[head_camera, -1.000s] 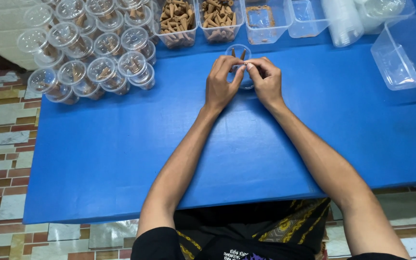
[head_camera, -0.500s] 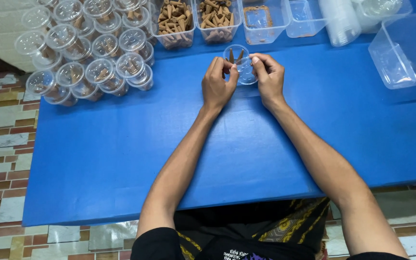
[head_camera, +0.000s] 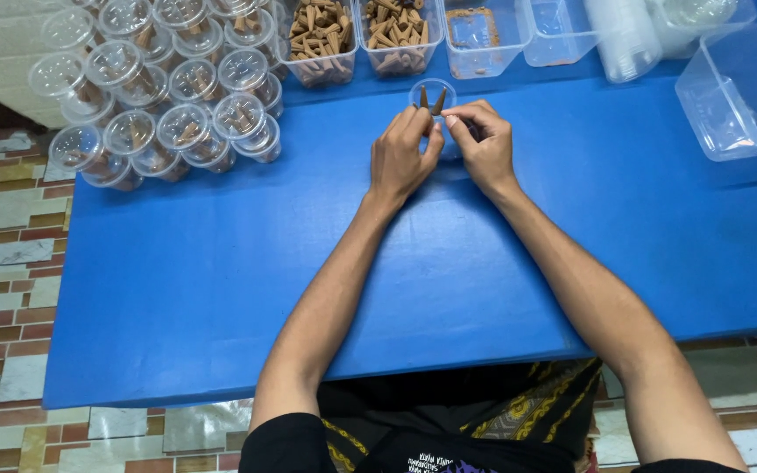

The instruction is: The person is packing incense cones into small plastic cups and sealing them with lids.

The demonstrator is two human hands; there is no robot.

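Observation:
A small clear plastic cup (head_camera: 432, 94) with a few brown incense cones (head_camera: 438, 102) stands on the blue table (head_camera: 308, 263), just beyond my fingers. My left hand (head_camera: 403, 158) and my right hand (head_camera: 482, 144) meet over it, fingertips pinched together on a clear round lid (head_camera: 450, 140), which they mostly hide. The cones' tips stick up between the two hands.
Many lidded clear cups (head_camera: 168, 83) with cones are stacked at the back left. Two clear tubs of loose cones (head_camera: 321, 35) stand at the back, beside emptier tubs (head_camera: 484, 35), a stack of lids (head_camera: 624, 35) and a large clear box (head_camera: 738, 88) at right.
My hands spread apart on the lid half a second ago, then drew together again over the cup. The camera shifted slightly.

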